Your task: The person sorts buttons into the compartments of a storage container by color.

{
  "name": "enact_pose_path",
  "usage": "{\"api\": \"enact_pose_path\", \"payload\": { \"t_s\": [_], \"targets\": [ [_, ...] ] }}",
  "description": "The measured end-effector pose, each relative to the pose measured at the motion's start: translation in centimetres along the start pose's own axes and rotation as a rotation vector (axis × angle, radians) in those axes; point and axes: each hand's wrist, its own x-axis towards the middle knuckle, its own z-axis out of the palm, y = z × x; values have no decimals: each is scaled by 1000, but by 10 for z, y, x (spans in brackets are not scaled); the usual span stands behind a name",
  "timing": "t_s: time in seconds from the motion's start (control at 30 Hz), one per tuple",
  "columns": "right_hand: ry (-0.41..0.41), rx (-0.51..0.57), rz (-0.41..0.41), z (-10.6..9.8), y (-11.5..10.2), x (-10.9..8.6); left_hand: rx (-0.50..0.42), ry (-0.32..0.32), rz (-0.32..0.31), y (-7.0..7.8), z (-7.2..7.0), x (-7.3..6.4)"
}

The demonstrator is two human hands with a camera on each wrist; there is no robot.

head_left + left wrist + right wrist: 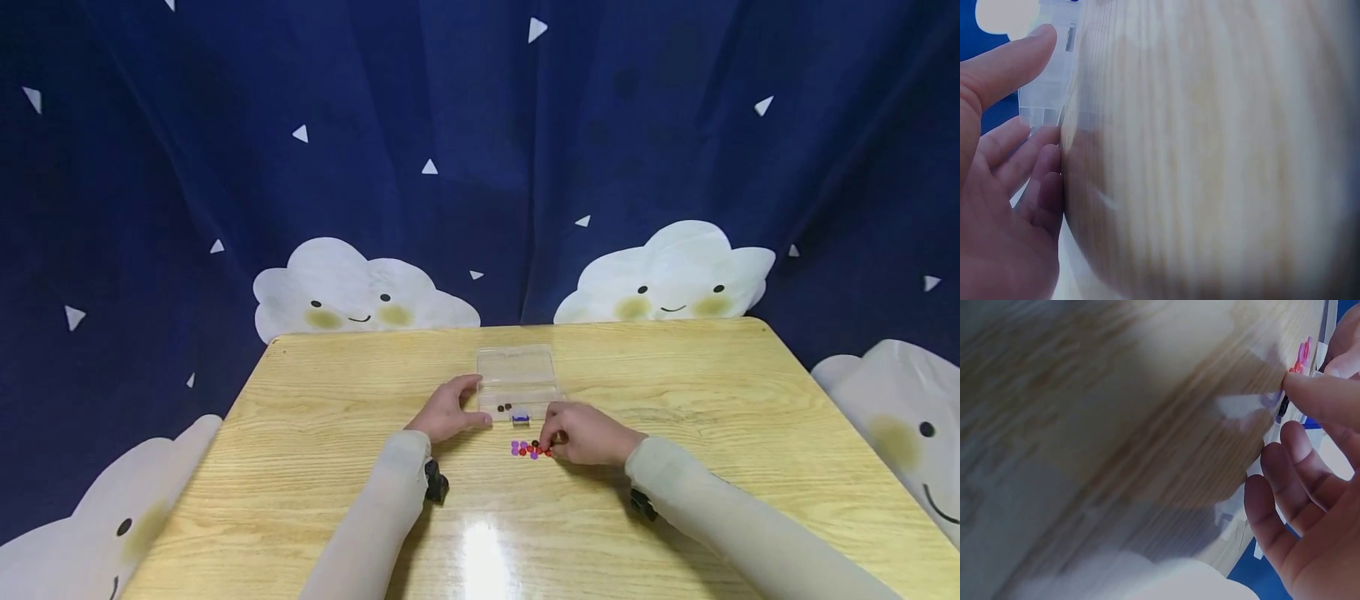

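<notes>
A clear plastic box (517,367) lies on the table with its lid folded back. My left hand (448,410) is at the box's left side, thumb near the front corner and fingers loosely extended. Two small dark pieces (504,407) show in the front part of the box. Just before it lies a cluster of small round purple, red and black pieces (522,451), like beads. My right hand (588,433) reaches down at the cluster's right end. Its thumb (1319,394) is close to the red pieces (1298,365); whether the fingertips pinch one is hidden.
A small clear item with a blue edge (521,417) sits at the box's front edge. The wooden table (337,392) ends at a dark blue curtain (480,167) with white clouds and triangles. Black straps or camera mounts (436,482) are on both wrists.
</notes>
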Motion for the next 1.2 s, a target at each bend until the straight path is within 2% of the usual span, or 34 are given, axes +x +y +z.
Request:
{"api": "enact_pose_path", "payload": {
  "t_s": [0.53, 1.2],
  "targets": [
    [-10, -28, 22, 2, 1, -1, -13, 0, 0, -2, 2, 1],
    [43, -54, 0, 3, -2, -5, -9, 6, 2, -2, 1, 1]
  ]
}}
